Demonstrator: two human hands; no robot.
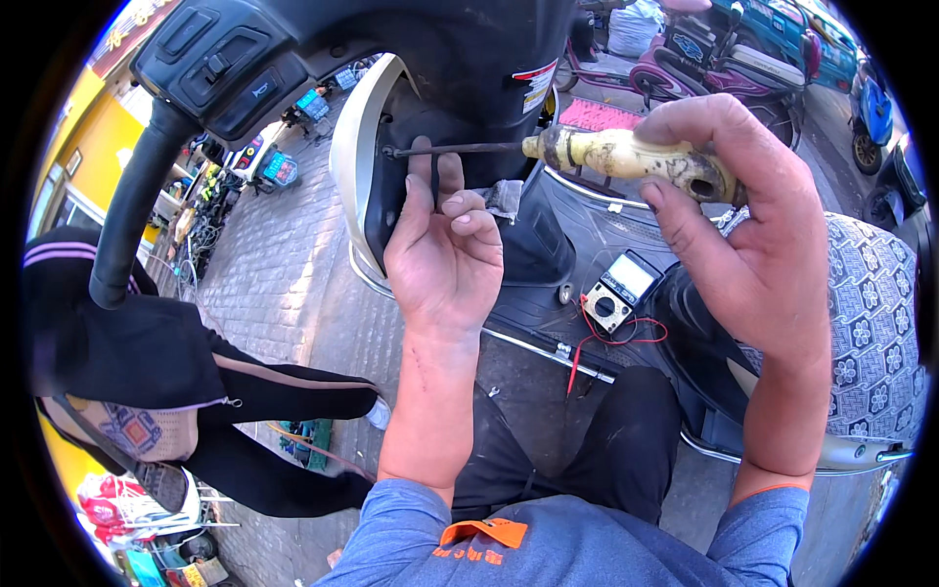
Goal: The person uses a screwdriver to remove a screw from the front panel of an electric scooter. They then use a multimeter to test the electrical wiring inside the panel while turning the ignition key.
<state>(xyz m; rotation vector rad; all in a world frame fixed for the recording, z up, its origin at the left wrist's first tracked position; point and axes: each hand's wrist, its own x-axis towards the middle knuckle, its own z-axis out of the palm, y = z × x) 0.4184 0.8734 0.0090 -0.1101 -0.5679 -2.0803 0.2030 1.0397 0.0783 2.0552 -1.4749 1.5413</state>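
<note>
Screwdriver (567,149) ran nearly level, tip (391,152) leftward at the scooter's dark panel (380,191); the right hand (758,191) grasped its handle (626,157), while the left hand (445,249), nearer the tip, was half-open, fingers (421,166) against the shaft (489,149).

A white label with red and yellow bands (536,86) sits on the scooter's front column (460,49), its print too small to read. Left of that column, a horn symbol (259,90) marks a button on the switch housing (217,59). Below and right of the column, the multimeter (622,291) bears fine, unreadable markings; below it, orange lettering (469,555) crosses the blue shirt (587,548)
</note>
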